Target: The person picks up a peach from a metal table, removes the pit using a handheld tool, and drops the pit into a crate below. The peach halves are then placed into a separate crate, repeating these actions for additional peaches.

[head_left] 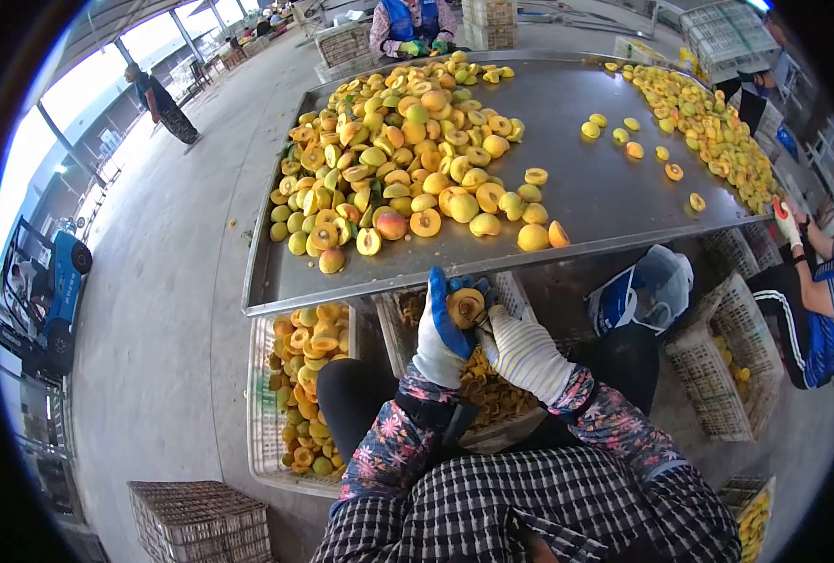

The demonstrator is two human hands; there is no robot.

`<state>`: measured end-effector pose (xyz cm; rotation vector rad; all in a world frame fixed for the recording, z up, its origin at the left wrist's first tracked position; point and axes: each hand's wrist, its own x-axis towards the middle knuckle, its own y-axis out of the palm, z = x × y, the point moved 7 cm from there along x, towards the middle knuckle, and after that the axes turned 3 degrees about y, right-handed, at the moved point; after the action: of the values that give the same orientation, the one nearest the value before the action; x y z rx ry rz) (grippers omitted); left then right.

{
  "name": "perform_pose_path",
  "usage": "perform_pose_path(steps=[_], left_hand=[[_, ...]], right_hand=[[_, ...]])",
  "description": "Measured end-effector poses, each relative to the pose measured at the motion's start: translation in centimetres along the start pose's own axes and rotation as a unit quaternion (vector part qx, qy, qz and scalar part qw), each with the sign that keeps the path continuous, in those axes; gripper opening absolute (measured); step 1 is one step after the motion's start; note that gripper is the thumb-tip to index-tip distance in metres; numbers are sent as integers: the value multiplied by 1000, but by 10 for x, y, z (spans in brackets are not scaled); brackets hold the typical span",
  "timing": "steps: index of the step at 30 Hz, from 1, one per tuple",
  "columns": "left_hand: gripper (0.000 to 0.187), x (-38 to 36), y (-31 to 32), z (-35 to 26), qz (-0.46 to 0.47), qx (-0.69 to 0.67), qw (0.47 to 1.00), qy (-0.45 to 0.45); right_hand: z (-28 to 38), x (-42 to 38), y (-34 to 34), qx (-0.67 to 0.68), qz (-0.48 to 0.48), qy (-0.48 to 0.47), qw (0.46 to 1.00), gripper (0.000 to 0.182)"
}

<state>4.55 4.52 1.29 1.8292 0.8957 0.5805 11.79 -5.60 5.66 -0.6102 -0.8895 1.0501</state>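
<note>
My left hand [441,336], in a blue-and-white glove, is closed around a yellow peach half [465,306], its cut face turned up. Against that face is my right hand [528,353], in a striped white glove, its fingers pinched on a small metal-looking tool whose shape is mostly hidden. Both hands are just off the near edge of the metal table [586,202]. On the table lies a large heap of halved peaches [408,150], many with brown pit hollows showing. Below my hands a crate [520,293] contains brownish pits or scraps.
A crate of peach halves [304,385] stands left of my legs. To the right are a white-and-blue bucket [642,286] and another crate [727,361]. More peaches [708,131] line the table's right side. Co-workers sit opposite and at the right. A blue forklift [56,286] stands far left.
</note>
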Motion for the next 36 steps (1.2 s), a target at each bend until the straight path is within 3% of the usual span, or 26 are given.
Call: perform_pose_path(steps=[1,3,5,7,9,12,14,16,18,19,20,23,26,27,28,30,31,34,36], left_hand=[[31,0,-3,0,18,4,1000,16],[42,-9,-6,-12,31,310,943,121],[55,-16,6,-19,62,544,812,201],[67,-23,21,-25,109,703,655,255],[47,-20,19,-29,81,483,862,132],[56,-17,12,-30,5,344,936,72],[56,-13,10,-23,-28,290,953,82],[54,-13,12,-14,-43,276,951,135],[53,-5,-15,-9,-41,273,950,149],[53,-6,-12,-19,-32,451,868,206],[53,-5,-21,-17,-38,399,899,177],[56,-6,-3,-13,-63,251,963,78],[60,0,-10,-14,-34,374,927,6],[62,3,-13,-9,-26,338,940,-36],[62,3,-16,-9,-27,317,947,-52],[62,3,-18,-5,-28,271,959,-83],[61,-2,-3,-3,-37,228,967,-107],[68,1,-8,-6,-76,282,956,4],[66,1,-12,-2,-102,256,961,-36]], right_hand=[[-10,1,16,50,4,23,998,31],[-22,-5,34,61,45,50,996,32],[-2,-3,14,-20,122,54,991,34],[2,-3,8,-3,148,60,987,35],[2,-4,9,17,161,49,986,36],[-2,-5,14,64,149,24,986,38],[-8,-2,14,113,122,27,986,39],[4,1,3,294,146,98,940,38],[7,1,2,337,121,90,929,36],[4,-1,9,291,84,49,952,35],[2,-5,13,244,47,12,969,33],[1,-7,17,128,146,51,980,33],[-10,-10,31,254,131,22,958,37],[-2,-5,25,295,91,-18,951,41],[-9,-8,34,362,172,76,913,40],[-8,-23,31,473,322,254,780,38],[-1,-25,23,493,325,269,761,39],[-5,-26,33,502,319,280,754,41],[-5,-26,34,525,323,259,744,42]])
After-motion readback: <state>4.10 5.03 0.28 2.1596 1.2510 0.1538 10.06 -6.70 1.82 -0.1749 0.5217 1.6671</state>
